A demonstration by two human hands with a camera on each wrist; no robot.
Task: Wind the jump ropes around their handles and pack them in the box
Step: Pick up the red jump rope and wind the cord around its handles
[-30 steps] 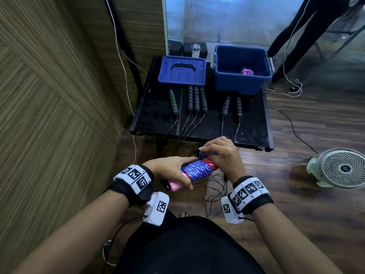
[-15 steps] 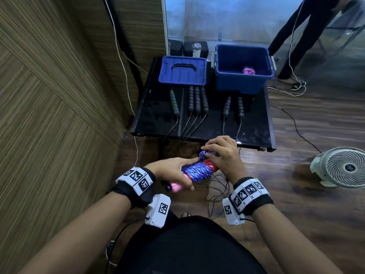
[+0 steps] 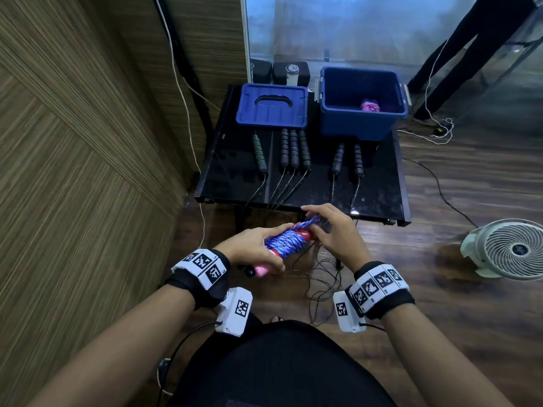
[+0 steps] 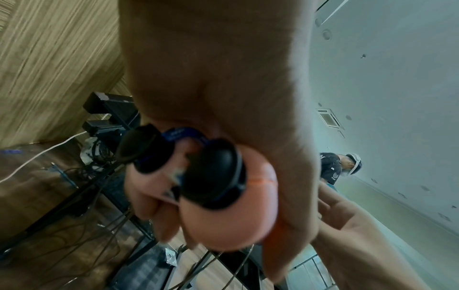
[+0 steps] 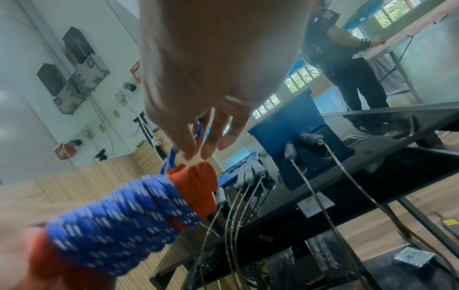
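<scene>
My left hand [image 3: 255,249] grips a pair of pink handles [image 3: 265,269] with blue-and-white rope [image 3: 283,244] wound round them; the black end caps [image 4: 213,174] show in the left wrist view. My right hand [image 3: 326,230] pinches the loose rope end [image 5: 197,129] just past the handles' far end [image 5: 196,186]. The open blue box [image 3: 363,102] stands at the table's back right and holds a pink wound rope [image 3: 370,106]. Its blue lid [image 3: 271,106] lies to the left. Several black-handled ropes [image 3: 293,149] lie in a row on the black table [image 3: 376,198], their thin cords hanging over the front edge.
A wood-panelled wall [image 3: 73,171] runs close on the left. A white floor fan [image 3: 511,248] stands at the right. Loose black cords [image 3: 320,277] trail on the wooden floor under my hands. Another person's legs [image 3: 458,45] stand behind the table.
My right hand has shifted up along the bundle's far end with the rope end, and its fingers have spread a little. My left hand keeps its grip on the handles.
</scene>
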